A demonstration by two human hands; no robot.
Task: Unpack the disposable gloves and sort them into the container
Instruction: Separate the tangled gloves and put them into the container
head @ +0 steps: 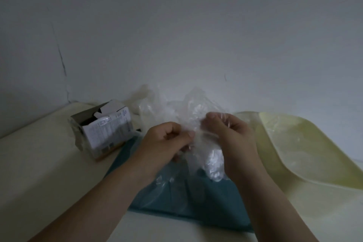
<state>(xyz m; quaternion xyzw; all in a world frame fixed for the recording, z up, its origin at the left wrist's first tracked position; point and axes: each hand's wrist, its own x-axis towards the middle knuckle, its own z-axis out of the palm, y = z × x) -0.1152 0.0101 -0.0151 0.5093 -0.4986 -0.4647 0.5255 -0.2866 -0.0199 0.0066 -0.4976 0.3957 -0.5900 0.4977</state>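
A crumpled bunch of clear disposable gloves [198, 122] hangs in front of me, above a teal mat [176, 200]. My left hand [165, 141] pinches the plastic on its left side with curled fingers. My right hand [229, 133] grips the same bunch from the right, with film draped over its fingers. An opened cardboard glove box [104, 131] lies tilted on the table to the left. A pale yellow-green tray [306, 149] sits to the right, with some clear plastic lying in it.
A cream table [45, 173] runs under everything and meets a white wall [176, 25] at the back. More loose clear plastic [145, 102] is heaped behind the gloves, by the wall. The light is dim.
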